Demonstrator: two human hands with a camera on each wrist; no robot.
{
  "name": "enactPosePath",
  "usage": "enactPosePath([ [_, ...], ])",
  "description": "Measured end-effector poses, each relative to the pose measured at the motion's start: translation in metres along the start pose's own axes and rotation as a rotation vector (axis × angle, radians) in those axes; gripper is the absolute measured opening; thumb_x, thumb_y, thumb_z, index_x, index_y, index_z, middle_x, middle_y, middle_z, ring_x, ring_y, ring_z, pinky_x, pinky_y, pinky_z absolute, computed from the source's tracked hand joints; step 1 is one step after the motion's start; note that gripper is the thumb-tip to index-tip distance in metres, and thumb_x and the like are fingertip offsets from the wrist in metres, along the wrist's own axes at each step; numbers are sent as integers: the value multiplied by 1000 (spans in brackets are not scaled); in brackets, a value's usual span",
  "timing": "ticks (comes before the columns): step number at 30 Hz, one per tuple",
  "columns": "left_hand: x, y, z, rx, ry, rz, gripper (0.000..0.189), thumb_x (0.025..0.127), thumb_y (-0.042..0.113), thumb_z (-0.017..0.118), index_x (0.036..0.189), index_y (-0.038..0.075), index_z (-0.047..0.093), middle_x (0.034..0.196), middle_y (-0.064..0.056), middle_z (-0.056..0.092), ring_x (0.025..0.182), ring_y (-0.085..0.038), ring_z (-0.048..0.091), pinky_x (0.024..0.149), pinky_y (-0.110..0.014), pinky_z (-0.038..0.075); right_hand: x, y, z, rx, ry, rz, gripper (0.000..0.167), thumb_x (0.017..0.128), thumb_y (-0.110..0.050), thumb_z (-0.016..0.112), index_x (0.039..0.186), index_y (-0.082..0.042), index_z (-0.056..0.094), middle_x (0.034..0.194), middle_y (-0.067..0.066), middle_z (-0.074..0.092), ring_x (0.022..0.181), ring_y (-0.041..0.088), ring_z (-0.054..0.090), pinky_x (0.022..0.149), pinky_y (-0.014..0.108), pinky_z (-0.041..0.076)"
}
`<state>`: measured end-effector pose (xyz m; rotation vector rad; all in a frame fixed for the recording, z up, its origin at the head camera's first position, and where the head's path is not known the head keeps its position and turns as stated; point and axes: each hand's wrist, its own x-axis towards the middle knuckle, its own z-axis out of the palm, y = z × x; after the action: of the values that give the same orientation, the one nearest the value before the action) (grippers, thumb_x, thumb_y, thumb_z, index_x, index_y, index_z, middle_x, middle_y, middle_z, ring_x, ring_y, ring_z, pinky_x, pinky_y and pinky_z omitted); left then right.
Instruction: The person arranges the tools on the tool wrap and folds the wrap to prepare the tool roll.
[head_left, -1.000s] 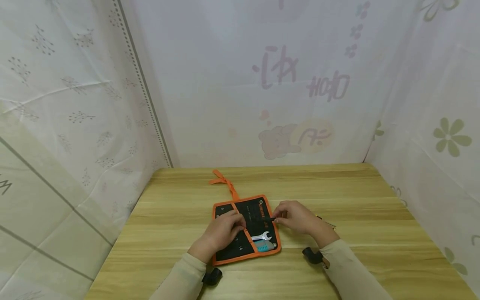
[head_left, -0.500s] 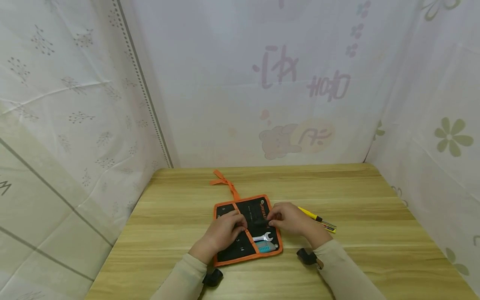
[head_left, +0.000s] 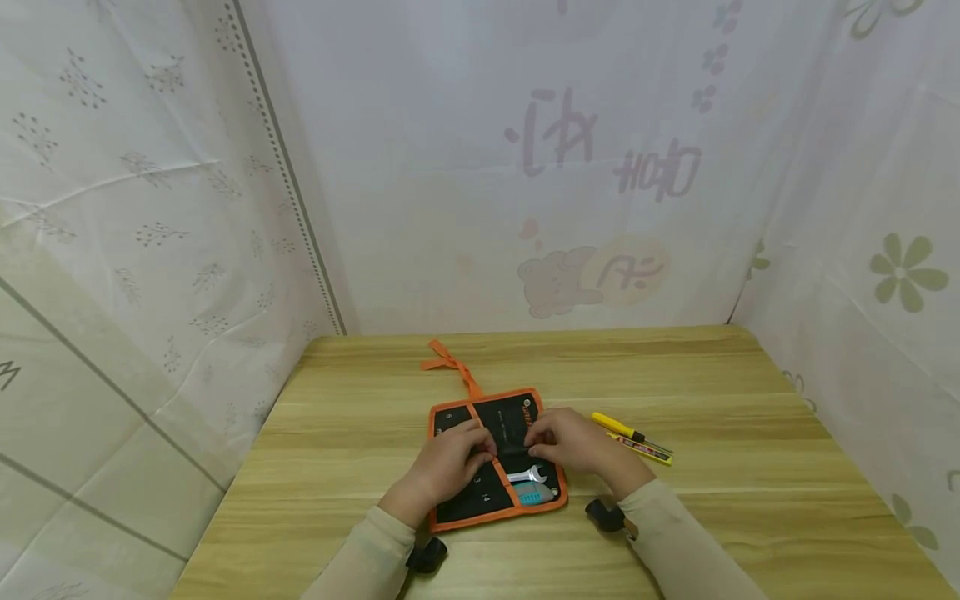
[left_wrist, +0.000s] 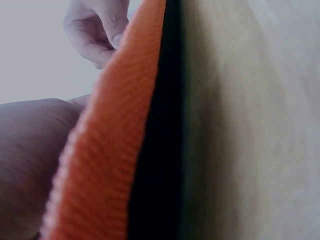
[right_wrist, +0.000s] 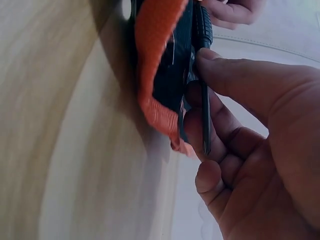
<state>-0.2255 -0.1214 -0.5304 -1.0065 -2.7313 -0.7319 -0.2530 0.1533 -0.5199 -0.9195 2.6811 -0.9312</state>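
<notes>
My right hand (head_left: pixel 572 440) has slid in over the right edge of the pouch (head_left: pixel 497 417).
It pinches a slim dark tool (right_wrist: pixel 205 117) (my left hand (head_left: pixel 448 460) grips the pouch).

Your right hand (right_wrist: pixel 265 165) pinches a black screwdriver (right_wrist: pixel 205 107) by its shaft. An orange-trimmed black pouch (right_wrist: pixel 169 92) shows just beside it.
</notes>
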Motion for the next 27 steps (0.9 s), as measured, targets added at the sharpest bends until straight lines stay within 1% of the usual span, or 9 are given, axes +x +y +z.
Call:
enactPosePath([
  [8,1,1,1,10,4,-5,8,98,19,77,97,25,71,96,13,58,83,-3,58,76,-28,54,1,-4,1,-7,-19,3,10,96,-14,79,101,-23,80,94,-15,63,81,5,59,71,27,53],
  [11,0,0,1,11,2,9,4,101,23,74,97,23,72,96,13,58,83,-3,58,75,-28,54,1,-4,1,-5,-27,-14,11,96,-13,78,101,-23,80,94,-14,62,79,5,58,69,27,53],
  [16,1,1,1,29,2,24,6,103,26,71,97,24,71,96,14,57,82,-3,57,74,-28,54,4,-4,3,-17,-34,-48,11,97,-13,77,103,-22,81,94,-14,62,79,5,58,69,26,53],
  [17,1,1,1,32,4,25,5,102,25,72,97,25,71,96,14,57,81,-3,57,74,-28,54,5,-4,3,-22,-37,-52,11,98,-13,77,103,-22,81,95,-14,63,81,6,59,70,27,54],
  [19,1,1,1,36,5,23,7,101,22,74,97,26,70,96,15,57,81,-3,56,74,-28,53,7,-4,4,-22,-43,-58,11,99,-14,76,104,-21,81,98,-14,66,90,9,63,77,31,56],
  [20,1,1,1,35,5,23,8,100,21,75,97,26,70,96,15,57,81,-3,56,74,-28,53,7,-4,5,-25,-47,-55,11,99,-14,75,104,-21,81,100,-14,68,99,13,65,83,34,57],
  [22,1,1,1,33,5,20,10,99,19,76,97,26,70,96,15,57,81,-3,57,74,-29,53,8,-5,5,-32,-58,-52,11,100,-15,74,106,-21,81,105,-14,71,116,20,65,96,41,55],
  [26,1,3,2,43,4,21,10,99,18,76,97,26,70,96,14,57,82,-4,57,74,-29,53,10,-6,7,-41,-83,-45,12,102,-14,71,108,-19,81,107,-12,72,125,25,62,105,46,50],
  [27,1,3,2,44,4,23,10,99,18,76,97,26,70,97,14,57,82,-4,57,74,-29,53,11,-6,8,-41,-90,-45,13,102,-14,71,109,-18,81,107,-12,72,124,25,63,105,46,50],
])
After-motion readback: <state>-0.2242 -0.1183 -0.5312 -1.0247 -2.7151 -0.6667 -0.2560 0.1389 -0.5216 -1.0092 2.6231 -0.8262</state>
